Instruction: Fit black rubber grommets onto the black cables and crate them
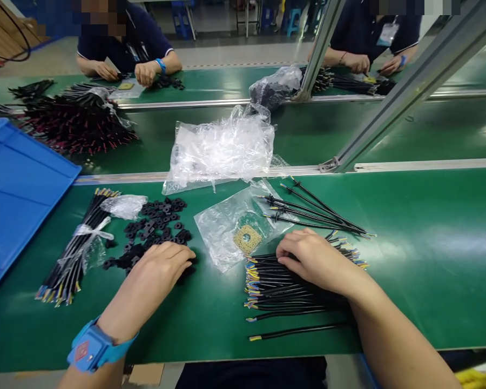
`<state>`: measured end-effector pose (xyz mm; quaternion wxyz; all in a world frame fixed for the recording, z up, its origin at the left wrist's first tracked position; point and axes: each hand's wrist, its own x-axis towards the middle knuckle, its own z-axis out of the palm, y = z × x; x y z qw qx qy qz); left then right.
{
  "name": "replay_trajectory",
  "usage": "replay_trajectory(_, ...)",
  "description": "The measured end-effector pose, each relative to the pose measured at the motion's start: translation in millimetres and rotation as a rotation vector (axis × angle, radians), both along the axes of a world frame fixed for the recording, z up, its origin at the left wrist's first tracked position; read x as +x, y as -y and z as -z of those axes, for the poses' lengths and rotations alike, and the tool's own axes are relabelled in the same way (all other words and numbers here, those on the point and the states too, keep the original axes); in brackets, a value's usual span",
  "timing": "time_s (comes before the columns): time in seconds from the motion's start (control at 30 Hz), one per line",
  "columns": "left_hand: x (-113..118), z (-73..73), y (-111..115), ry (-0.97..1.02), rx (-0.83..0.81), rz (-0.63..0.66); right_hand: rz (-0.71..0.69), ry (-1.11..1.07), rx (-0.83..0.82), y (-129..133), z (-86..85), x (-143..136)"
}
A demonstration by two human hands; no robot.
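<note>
My left hand (162,267) is over the right side of a pile of small black grommets (156,216), fingers closed together, with a dark piece at the fingertips. My right hand (308,256) rests on the top of a row of black cables (287,294), fingers curled at the uppermost ones; its palm hides part of the row. The cables' stripped ends show blue, yellow and brown wires. Behind this hand lie several cables with grommets fitted (316,210). Between my hands, a yellowish square pad with a hole (247,239) sits on a flat clear plastic bag (214,229).
A tied cable bundle (71,251) lies left, beside a blue bin (20,189). A crumpled plastic bag (222,146) lies across the metal rail at the back. A slanted metal post (392,102) rises at right. Two people work across the bench, near a large cable heap (79,121).
</note>
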<state>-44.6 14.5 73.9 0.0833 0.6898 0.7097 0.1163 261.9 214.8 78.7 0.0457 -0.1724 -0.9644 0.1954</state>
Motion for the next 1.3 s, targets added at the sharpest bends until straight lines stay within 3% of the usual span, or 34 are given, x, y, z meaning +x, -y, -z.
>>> replay_trajectory(0.2,22.7,-24.1,-22.6,0.222,0.264,-0.159,0.005,0.057,-0.077,6.1,5.8,-6.6)
replay_trajectory(0.3,39.1,-32.0,-41.1,0.507,0.314,-0.264,0.023,0.066,-0.084,8.7,5.2,-8.0)
replay_trajectory(0.37,44.7,-28.1,-52.2,0.772,0.353,-0.33,0.08,0.032,-0.107,10.1,3.4,-8.8)
replay_trajectory(0.5,43.0,-5.9,-65.4,1.327,0.406,-0.447,0.176,-0.112,-0.195,10.1,8.5,-12.5)
replay_trajectory(0.63,37.6,6.9,-68.4,1.702,0.329,-0.529,0.164,-0.127,-0.092,8.5,23.7,-18.2)
replay_trajectory(0.8,37.4,5.7,-68.6,1.869,0.24,-0.552,0.184,-0.035,0.008,8.5,29.7,-19.0)
replay_trajectory(1.0,43.1,4.6,-67.4,1.85,0.177,-0.556,0.175,0.0,0.081,4.3,29.8,-14.7)
replay_trajectory(1.17,52.3,4.4,-63.5,1.924,0.12,-0.507,0.197,-0.309,-0.054,7.8,18.2,-17.5)
replay_trajectory(1.3,61.9,3.8,-61.2,2.11,-0.037,-0.447,0.166,-0.575,-0.163,22.4,2.1,-22.0)
